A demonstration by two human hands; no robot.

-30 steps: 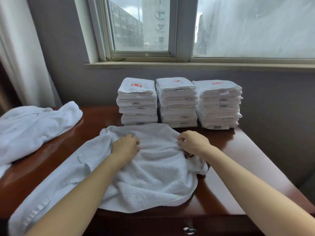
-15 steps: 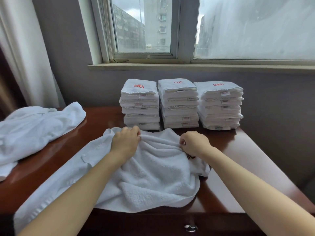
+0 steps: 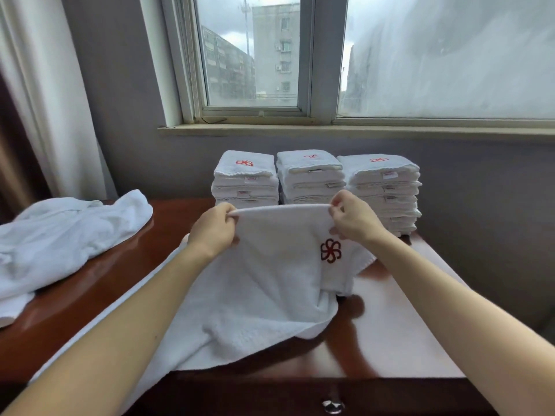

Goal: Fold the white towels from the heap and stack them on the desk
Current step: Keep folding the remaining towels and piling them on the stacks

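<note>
A white towel [image 3: 270, 283] with a red flower emblem is lifted off the brown desk [image 3: 399, 334] by its far edge. My left hand [image 3: 214, 228] pinches that edge on the left, my right hand [image 3: 350, 219] pinches it on the right, and the edge is pulled taut between them. The towel's lower part trails on the desk toward the near left. Behind it stand three stacks of folded white towels: left stack [image 3: 244, 178], middle stack [image 3: 309, 175], right stack [image 3: 384, 187]. A heap of unfolded white towels [image 3: 66, 235] lies at the desk's left end.
A grey wall and a window sill [image 3: 300, 130] rise right behind the stacks. A curtain [image 3: 54, 94] hangs at the left. A drawer knob [image 3: 332, 405] shows on the desk's front. Bare desk top lies to the right of the towel.
Both hands took hold of the towel's far edge and raised it off the desk, drawing it tight; the red emblem now faces me. The heap and stacks stayed put.
</note>
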